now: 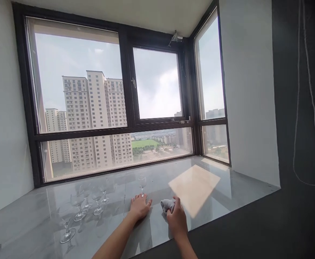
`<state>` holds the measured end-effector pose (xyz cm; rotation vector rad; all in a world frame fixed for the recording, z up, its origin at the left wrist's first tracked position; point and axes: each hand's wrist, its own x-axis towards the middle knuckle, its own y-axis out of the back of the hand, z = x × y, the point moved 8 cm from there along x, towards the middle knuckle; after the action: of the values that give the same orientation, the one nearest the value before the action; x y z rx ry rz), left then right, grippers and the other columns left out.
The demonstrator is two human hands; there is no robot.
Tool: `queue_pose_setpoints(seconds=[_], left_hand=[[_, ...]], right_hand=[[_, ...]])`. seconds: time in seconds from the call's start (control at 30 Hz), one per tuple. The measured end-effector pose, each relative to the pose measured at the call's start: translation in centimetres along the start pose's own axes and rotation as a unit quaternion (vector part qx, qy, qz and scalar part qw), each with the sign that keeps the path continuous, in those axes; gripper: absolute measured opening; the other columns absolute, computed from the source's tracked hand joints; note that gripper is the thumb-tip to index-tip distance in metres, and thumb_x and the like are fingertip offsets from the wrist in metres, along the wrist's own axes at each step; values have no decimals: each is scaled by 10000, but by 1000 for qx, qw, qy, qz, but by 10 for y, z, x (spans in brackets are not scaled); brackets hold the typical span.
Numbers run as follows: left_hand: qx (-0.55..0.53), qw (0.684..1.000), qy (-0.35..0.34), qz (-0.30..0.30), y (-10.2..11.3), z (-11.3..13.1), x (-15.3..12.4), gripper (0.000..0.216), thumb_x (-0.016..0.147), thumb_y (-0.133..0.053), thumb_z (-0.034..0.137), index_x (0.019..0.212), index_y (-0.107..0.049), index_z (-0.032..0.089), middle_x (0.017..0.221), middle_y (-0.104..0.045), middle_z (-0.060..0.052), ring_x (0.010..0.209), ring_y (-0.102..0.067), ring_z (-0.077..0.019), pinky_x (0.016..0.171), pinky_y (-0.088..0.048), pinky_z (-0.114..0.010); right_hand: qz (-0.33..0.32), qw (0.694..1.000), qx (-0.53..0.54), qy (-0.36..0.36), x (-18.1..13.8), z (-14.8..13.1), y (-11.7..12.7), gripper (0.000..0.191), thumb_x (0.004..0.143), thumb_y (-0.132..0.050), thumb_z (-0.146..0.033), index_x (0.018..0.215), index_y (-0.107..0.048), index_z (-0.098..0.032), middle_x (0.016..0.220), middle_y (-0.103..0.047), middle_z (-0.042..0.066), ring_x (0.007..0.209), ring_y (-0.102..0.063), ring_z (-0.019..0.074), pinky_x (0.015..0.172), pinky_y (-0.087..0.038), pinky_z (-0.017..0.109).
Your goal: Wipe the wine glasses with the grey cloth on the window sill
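My left hand (140,208) reaches over the grey windowsill (114,233), fingers spread and thumb out to the right. Just beyond its fingertips stands a small stemmed glass (142,181), upright; the hand hides its foot, so I cannot tell whether they touch. A bunched grey cloth (168,205) is gripped in my right hand (177,219), a little above or on the sill. To the left, several more clear stemmed glasses stand upright in a loose group, among them a front glass (67,233) and one by the middle (98,208).
A dark-framed window (130,124) borders the sill at the back, with a side pane (214,140) at the right corner. Sunlight makes a bright patch (195,189) on the sill. A looped cord (310,181) hangs along the dark wall at right.
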<state>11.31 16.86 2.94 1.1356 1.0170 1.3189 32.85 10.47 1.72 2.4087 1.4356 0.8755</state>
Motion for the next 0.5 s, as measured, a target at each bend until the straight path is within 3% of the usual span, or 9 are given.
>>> queue_pose_setpoints(seconds=[0.13, 0.33, 0.4, 0.5], left_hand=[[17, 999, 8, 33, 11, -44, -61, 639, 958, -288, 615, 1405, -568, 254, 1523, -535, -107, 1440, -428, -307, 1206, -275, -505], [15, 996, 58, 70, 28, -147, -142, 414, 898, -495, 534, 1232, -627, 330, 1410, -625, -36, 1372, -489, -288, 1159, -338, -423], [7, 995, 39, 93, 36, -159, -151, 271, 915, -489, 463, 1075, -651, 316, 1256, -687, -28, 1247, -565, -266, 1086, -395, -384], [-12, 993, 10, 120, 44, -150, -145, 122, 903, -499, 305, 898, -614, 266, 1055, -699, -31, 1051, -614, -226, 935, -439, -319]], right_hand=[[-8, 1000, 6, -5, -1, 1, 0, 479, 825, -480, -165, 1302, -512, -201, 1106, -711, 100, 1012, -704, 251, 823, -495, 292], [-28, 999, -27, 10, 0, 0, -5, 482, 857, -416, -176, 1331, -497, -140, 1105, -712, 155, 995, -706, 281, 795, -506, 323], [-26, 999, -37, 16, 1, -1, -6, 491, 852, -413, -185, 1334, -497, -145, 1107, -720, 148, 999, -707, 275, 805, -510, 321], [-18, 999, -35, 12, 1, 0, -5, 499, 832, -430, -217, 1321, -511, -158, 1098, -730, 131, 1010, -705, 270, 809, -509, 311]])
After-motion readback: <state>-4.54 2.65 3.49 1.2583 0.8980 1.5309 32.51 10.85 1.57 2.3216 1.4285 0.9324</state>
